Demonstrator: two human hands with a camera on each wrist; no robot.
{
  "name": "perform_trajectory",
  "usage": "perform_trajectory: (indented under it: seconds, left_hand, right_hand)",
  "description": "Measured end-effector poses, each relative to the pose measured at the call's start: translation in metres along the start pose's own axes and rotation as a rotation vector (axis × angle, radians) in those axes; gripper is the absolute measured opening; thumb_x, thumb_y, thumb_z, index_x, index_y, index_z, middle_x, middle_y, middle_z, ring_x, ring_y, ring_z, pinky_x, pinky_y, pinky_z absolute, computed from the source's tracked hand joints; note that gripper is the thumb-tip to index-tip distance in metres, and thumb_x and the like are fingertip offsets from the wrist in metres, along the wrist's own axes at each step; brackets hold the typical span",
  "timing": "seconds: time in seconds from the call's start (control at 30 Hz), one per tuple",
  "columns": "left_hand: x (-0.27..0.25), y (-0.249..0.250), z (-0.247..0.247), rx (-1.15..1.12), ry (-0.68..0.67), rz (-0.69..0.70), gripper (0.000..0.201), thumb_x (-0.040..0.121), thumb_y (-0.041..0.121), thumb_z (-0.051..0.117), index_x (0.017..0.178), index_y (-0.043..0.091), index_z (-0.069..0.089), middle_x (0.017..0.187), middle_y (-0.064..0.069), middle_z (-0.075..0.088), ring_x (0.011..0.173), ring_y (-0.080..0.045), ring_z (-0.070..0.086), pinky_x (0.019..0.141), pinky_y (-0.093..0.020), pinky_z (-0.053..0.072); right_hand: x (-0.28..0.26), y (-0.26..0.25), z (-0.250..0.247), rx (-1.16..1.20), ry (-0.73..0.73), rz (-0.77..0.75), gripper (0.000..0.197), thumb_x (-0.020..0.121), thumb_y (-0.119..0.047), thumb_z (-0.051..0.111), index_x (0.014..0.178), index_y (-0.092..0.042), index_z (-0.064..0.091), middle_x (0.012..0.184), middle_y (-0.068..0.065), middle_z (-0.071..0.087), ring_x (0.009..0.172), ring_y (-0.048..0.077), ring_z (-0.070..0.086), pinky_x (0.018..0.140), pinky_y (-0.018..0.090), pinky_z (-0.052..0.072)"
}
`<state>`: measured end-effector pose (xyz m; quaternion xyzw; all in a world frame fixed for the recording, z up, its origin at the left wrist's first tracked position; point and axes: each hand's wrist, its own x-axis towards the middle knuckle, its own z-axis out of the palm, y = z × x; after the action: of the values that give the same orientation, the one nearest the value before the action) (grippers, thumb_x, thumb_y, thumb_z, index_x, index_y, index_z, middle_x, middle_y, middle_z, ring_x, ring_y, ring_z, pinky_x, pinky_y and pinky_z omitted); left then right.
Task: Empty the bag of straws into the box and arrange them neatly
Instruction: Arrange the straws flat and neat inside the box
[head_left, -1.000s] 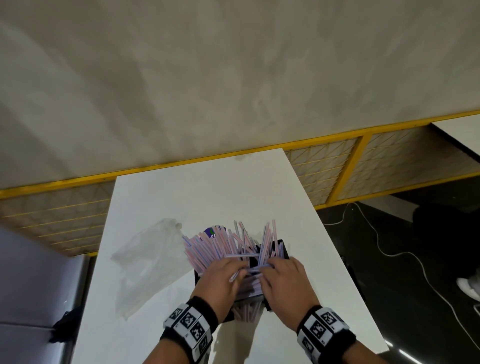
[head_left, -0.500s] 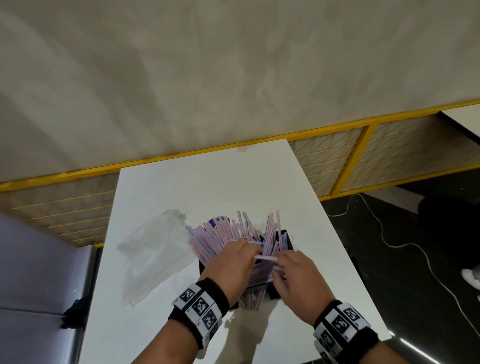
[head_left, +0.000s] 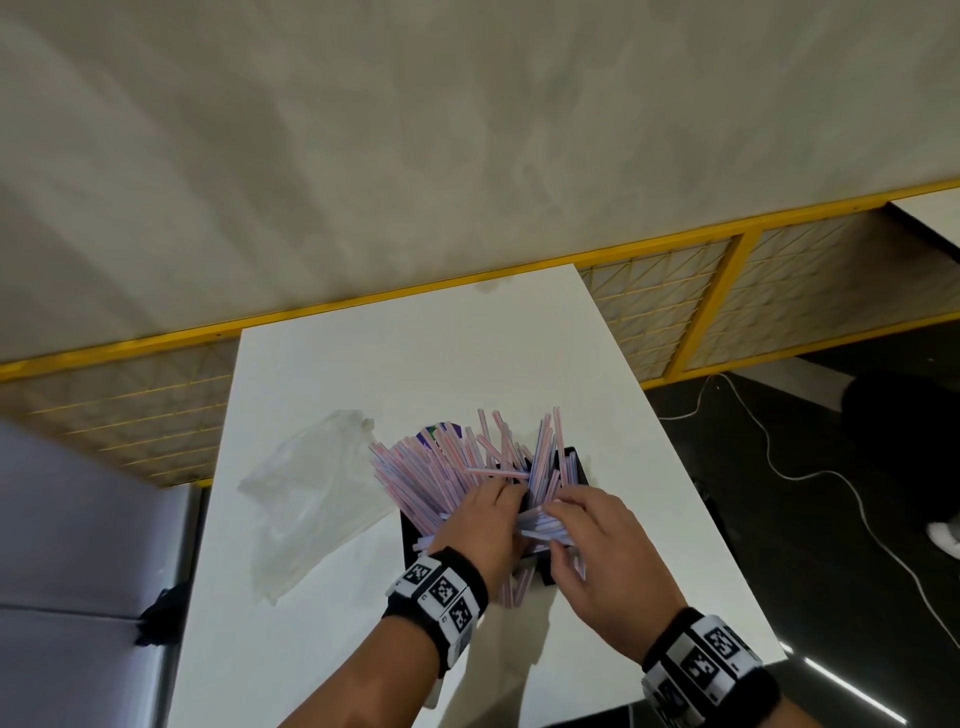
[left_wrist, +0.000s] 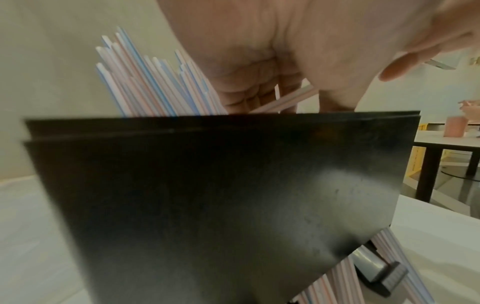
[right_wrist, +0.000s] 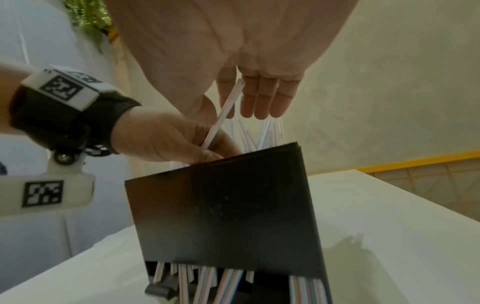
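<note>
A black box (head_left: 571, 467) stands on the white table (head_left: 415, 364), stuffed with pink and blue striped straws (head_left: 436, 467) that fan out up and left. My left hand (head_left: 483, 525) reaches into the box top, its fingers curled round a straw (right_wrist: 221, 115). Just beside it, my right hand (head_left: 592, 540) hovers over the box with straight fingers (right_wrist: 259, 98) touching straw ends. A few straws (head_left: 540, 525) lie flat between the hands. More straws (right_wrist: 228, 283) poke out of the box's (right_wrist: 221, 216) bottom opening.
The clear plastic bag (head_left: 306, 499) lies limp and flat on the table left of the box. The table's right edge (head_left: 675, 467) drops to a dark floor with a white cable (head_left: 831, 478). A yellow-framed mesh barrier (head_left: 727, 291) runs behind the table.
My left hand has pushed further into the box among the straws. My right hand has closed in beside it over a few flat-lying straws. The bag has not moved.
</note>
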<state>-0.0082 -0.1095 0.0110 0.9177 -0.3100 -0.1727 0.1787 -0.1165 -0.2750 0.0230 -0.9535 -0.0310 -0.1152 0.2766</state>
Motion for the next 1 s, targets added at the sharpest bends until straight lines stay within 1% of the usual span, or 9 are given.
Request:
perform_trajectory:
  seconds: [0.1,0.2,0.3,0.43,0.53,0.6,0.67,0.73,1.0]
  left_hand:
    - [-0.004,-0.002,-0.002,0.004,0.044,0.004,0.051,0.091,0.023,0.061,0.14,0.018,0.049,0.138,-0.002,0.048,0.127,-0.023,0.044,0.105,-0.031,0.038]
    - [-0.01,-0.004,-0.005,0.054,0.071,0.071,0.041,0.097,0.026,0.055,0.137,0.018,0.053,0.135,0.0,0.051,0.124,-0.021,0.046,0.105,-0.031,0.039]
    - [-0.017,-0.009,-0.011,0.149,0.086,0.113,0.033,0.103,0.03,0.047,0.133,0.021,0.058,0.127,0.003,0.057,0.116,-0.02,0.054,0.099,-0.033,0.044]
    - [-0.034,-0.022,-0.011,0.108,0.104,0.041,0.037,0.103,0.04,0.046,0.134,0.024,0.056,0.125,0.006,0.057,0.114,-0.017,0.054,0.1,-0.031,0.044]
    - [-0.045,-0.029,-0.003,0.095,0.078,-0.038,0.044,0.104,0.044,0.041,0.142,0.022,0.049,0.138,0.004,0.054,0.123,-0.019,0.05,0.108,-0.031,0.038]
    - [-0.047,-0.03,0.002,0.089,0.076,-0.05,0.045,0.106,0.045,0.038,0.144,0.023,0.047,0.14,0.004,0.053,0.125,-0.018,0.048,0.11,-0.03,0.036]
    - [-0.047,-0.03,0.005,0.071,0.062,-0.059,0.044,0.106,0.045,0.036,0.143,0.024,0.047,0.138,0.003,0.053,0.126,-0.02,0.048,0.109,-0.031,0.036]
    - [-0.047,-0.031,0.006,0.039,0.05,-0.072,0.043,0.106,0.045,0.036,0.143,0.024,0.046,0.135,0.002,0.053,0.125,-0.02,0.048,0.108,-0.032,0.036]
    - [-0.051,-0.034,0.009,-0.029,0.048,-0.111,0.041,0.103,0.052,0.037,0.133,0.027,0.048,0.126,0.003,0.058,0.115,-0.018,0.051,0.099,-0.028,0.039]
  right_hand:
    - [0.004,0.0,0.007,-0.094,-0.083,-0.089,0.035,0.095,-0.023,0.06,0.13,-0.023,0.064,0.132,-0.004,0.059,0.121,0.017,0.055,0.102,0.033,0.047]
    - [0.013,0.003,0.01,-0.268,-0.289,-0.095,0.035,0.101,-0.025,0.045,0.131,-0.034,0.062,0.12,-0.01,0.062,0.112,0.017,0.059,0.1,0.033,0.043]
    - [0.027,0.011,0.003,-0.318,-0.301,-0.01,0.031,0.096,-0.021,0.054,0.122,-0.034,0.066,0.107,-0.01,0.065,0.102,0.019,0.061,0.091,0.033,0.042]
    - [0.043,0.018,-0.001,-0.322,-0.315,-0.032,0.025,0.097,-0.019,0.055,0.118,-0.027,0.067,0.115,-0.007,0.064,0.107,0.018,0.061,0.097,0.032,0.043]
    - [0.044,0.005,0.002,-0.233,-0.287,-0.114,0.03,0.101,-0.036,0.054,0.122,-0.022,0.07,0.123,-0.005,0.067,0.114,0.018,0.062,0.102,0.036,0.047]
    - [0.043,-0.003,0.008,-0.174,-0.414,-0.124,0.049,0.099,-0.055,0.048,0.133,-0.022,0.063,0.129,-0.004,0.065,0.118,0.017,0.059,0.105,0.037,0.046]
    - [0.044,-0.005,0.015,-0.184,-0.564,-0.107,0.063,0.092,-0.071,0.045,0.135,-0.025,0.056,0.123,-0.006,0.064,0.112,0.017,0.059,0.103,0.038,0.046]
    - [0.045,-0.005,0.021,-0.211,-0.651,-0.096,0.069,0.086,-0.076,0.048,0.133,-0.027,0.052,0.12,-0.006,0.063,0.111,0.018,0.059,0.101,0.04,0.046]
    - [0.07,-0.007,0.036,-0.336,-0.836,-0.034,0.052,0.083,-0.064,0.062,0.122,-0.03,0.052,0.113,0.001,0.067,0.112,0.03,0.054,0.1,0.046,0.04]
